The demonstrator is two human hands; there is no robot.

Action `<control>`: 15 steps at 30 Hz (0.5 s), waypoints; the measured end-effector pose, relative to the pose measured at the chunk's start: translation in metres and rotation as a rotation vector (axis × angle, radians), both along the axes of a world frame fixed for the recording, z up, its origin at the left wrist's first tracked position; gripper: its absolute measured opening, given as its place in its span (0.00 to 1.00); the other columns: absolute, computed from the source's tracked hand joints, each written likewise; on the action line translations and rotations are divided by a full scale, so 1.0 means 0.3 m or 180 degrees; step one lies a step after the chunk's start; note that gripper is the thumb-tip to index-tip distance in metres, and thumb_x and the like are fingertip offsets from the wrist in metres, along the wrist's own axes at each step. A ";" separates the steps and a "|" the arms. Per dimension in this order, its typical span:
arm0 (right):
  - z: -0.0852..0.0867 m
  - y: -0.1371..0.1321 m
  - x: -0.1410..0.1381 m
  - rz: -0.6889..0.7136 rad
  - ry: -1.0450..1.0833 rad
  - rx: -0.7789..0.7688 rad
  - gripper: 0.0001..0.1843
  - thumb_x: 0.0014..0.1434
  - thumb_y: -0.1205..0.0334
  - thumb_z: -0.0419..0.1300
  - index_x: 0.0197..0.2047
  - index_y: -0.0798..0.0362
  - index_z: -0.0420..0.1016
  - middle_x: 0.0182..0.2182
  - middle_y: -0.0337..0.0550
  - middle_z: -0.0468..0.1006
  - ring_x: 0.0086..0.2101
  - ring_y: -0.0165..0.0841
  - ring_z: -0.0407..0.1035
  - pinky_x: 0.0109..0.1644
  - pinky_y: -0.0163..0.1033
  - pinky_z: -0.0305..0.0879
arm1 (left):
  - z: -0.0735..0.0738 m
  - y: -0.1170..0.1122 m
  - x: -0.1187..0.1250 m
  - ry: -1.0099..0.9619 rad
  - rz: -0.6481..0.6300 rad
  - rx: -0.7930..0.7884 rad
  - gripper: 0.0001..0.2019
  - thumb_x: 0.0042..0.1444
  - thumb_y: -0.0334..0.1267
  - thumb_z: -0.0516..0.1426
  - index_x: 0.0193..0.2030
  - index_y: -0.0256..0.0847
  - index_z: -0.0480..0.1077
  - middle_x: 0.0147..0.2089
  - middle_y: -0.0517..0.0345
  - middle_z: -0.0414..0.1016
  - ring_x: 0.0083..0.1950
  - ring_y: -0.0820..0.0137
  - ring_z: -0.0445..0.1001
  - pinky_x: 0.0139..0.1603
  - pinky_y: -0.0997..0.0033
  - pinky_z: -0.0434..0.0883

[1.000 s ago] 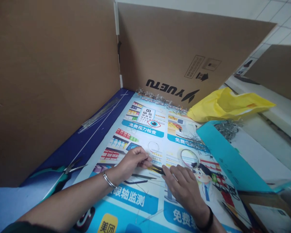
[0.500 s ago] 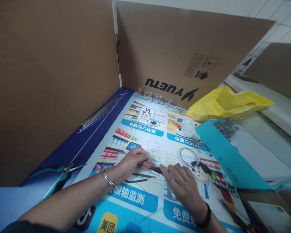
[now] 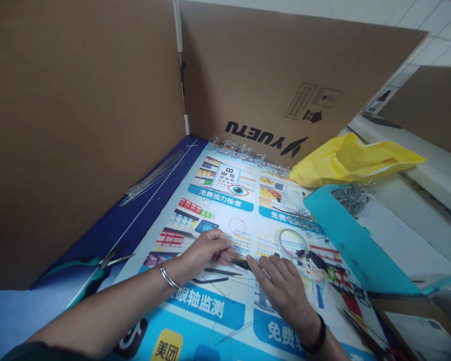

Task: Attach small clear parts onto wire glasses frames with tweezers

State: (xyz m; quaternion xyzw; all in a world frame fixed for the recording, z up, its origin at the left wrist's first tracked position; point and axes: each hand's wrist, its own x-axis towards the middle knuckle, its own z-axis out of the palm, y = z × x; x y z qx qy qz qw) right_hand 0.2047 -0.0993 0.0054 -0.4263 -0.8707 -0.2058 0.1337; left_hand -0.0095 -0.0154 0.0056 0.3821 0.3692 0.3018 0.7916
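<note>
My left hand (image 3: 210, 248), with a silver bangle at its wrist, is closed in a pinch over the printed poster (image 3: 225, 220). Whatever lies between its fingertips is too small to make out. Close beside it, my right hand (image 3: 281, 281) is wrapped round dark-jawed pliers (image 3: 241, 263), their tips pointing at the left fingertips. The grip hides the pliers' handles. Just below the hands lie thin dark rods (image 3: 221, 272). A thin wire ring (image 3: 237, 226) rests beyond the left hand, and a larger wire coil (image 3: 293, 243) beyond the right.
Green-handled pliers (image 3: 101, 263) lie open at left, below a bundle of straight wires (image 3: 154, 178). Cardboard walls (image 3: 248, 75) close off the back and left. Tangled wire pieces (image 3: 248, 150) line the back. On the right are a yellow bag (image 3: 353, 160) and a teal box (image 3: 361, 245).
Both hands hold nearly the same place and grip. The right hand and its pliers have shifted very slightly; nothing else has visibly moved.
</note>
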 end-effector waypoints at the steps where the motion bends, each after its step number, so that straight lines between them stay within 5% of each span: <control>1: 0.000 0.000 -0.001 0.0008 0.0005 -0.0015 0.19 0.61 0.72 0.51 0.55 0.55 0.67 0.39 0.49 0.75 0.40 0.39 0.66 0.43 0.46 0.57 | 0.002 0.000 0.000 -0.0001 -0.0004 -0.0008 0.12 0.49 0.42 0.61 0.28 0.36 0.65 0.28 0.55 0.76 0.23 0.76 0.70 0.27 0.75 0.67; 15: -0.017 -0.001 0.004 -0.0053 -0.0027 -0.0044 0.20 0.61 0.72 0.51 0.56 0.52 0.66 0.39 0.48 0.74 0.41 0.39 0.65 0.44 0.47 0.56 | 0.004 0.001 0.002 -0.0087 -0.0015 -0.0173 0.12 0.48 0.40 0.62 0.26 0.36 0.64 0.27 0.56 0.76 0.21 0.77 0.69 0.26 0.75 0.67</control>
